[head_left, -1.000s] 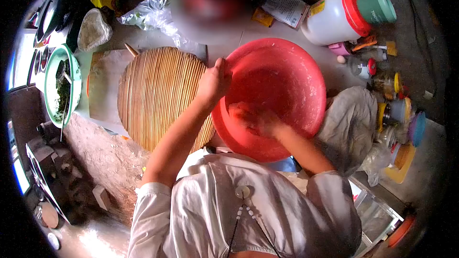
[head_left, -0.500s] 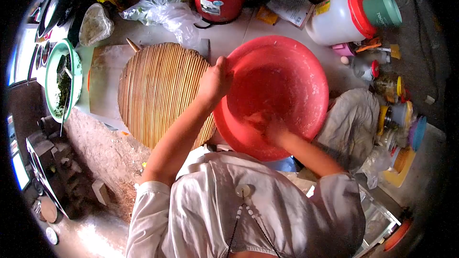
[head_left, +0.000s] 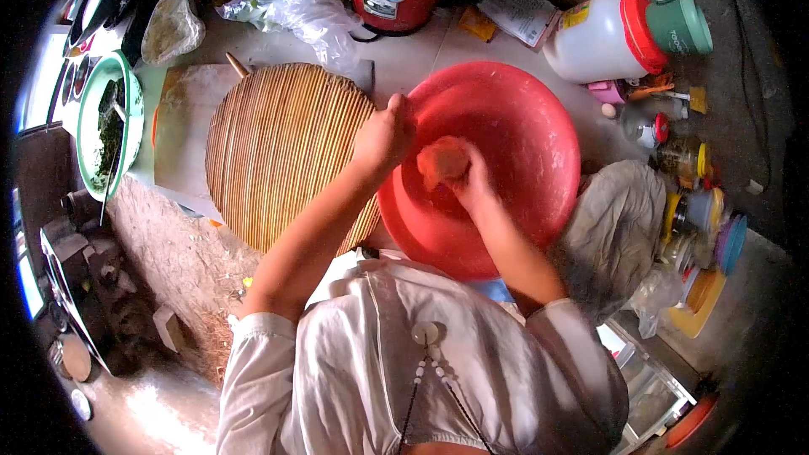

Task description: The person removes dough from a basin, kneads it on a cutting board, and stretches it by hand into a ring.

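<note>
The wide red basin (head_left: 531,131) stands in front of me, its inner wall smeared with whitish residue. My left hand (head_left: 383,136) is closed on the basin's left rim. Inside the basin, my right hand (head_left: 474,181) grips a rounded lump that looks like dough (head_left: 440,162), tinted red-orange in this light. The lump is above the basin's floor. To the left of the basin lies a round mat of stalks (head_left: 282,147), partly covered by my left forearm. A wooden stick end (head_left: 238,65) pokes out behind the mat.
A board (head_left: 187,139) lies under the mat's left side. Farther left is a green-rimmed bowl (head_left: 132,139) with dark green contents. A red-black pot (head_left: 396,0) and plastic bag (head_left: 308,13) stand behind. A white jug (head_left: 594,42), several jars and grey cloth (head_left: 615,223) are on the right.
My right hand has risen from low in the basin towards its middle, bringing the dough lump into view. My left hand stays on the rim.
</note>
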Action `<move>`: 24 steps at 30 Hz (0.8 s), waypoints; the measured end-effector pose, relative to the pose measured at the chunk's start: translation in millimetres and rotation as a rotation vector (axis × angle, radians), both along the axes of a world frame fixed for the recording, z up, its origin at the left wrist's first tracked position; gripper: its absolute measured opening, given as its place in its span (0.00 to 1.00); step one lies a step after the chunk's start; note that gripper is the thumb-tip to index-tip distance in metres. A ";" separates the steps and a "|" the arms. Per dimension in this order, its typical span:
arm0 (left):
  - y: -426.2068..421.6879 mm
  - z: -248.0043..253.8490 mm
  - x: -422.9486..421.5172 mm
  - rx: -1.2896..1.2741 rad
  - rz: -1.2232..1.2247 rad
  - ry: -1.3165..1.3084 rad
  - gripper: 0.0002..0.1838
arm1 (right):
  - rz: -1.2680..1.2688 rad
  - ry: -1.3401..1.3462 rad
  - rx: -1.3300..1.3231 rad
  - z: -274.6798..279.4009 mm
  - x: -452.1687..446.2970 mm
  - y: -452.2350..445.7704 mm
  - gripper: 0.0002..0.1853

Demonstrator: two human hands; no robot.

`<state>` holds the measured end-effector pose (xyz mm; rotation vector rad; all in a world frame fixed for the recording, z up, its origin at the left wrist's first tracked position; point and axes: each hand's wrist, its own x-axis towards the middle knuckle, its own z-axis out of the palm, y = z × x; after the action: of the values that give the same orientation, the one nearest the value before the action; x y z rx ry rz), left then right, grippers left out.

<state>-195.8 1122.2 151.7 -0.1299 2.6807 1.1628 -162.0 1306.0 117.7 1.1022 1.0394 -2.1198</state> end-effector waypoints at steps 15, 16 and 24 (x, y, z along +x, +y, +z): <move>0.8 3.4 5.3 -0.022 0.020 -0.052 0.14 | 1.254 1.076 1.625 82.2 27.5 29.9 0.42; 1.0 1.1 5.7 -0.026 0.018 -0.044 0.14 | 1.202 1.114 1.625 81.5 31.2 31.8 0.40; 2.1 10.3 4.7 -0.032 -0.001 -0.021 0.12 | 1.759 0.958 1.222 2.1 83.7 101.2 0.24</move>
<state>-191.1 1124.3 162.1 -0.1448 2.6816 1.1118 -78.3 1407.2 119.8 -0.7315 2.4035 -0.2369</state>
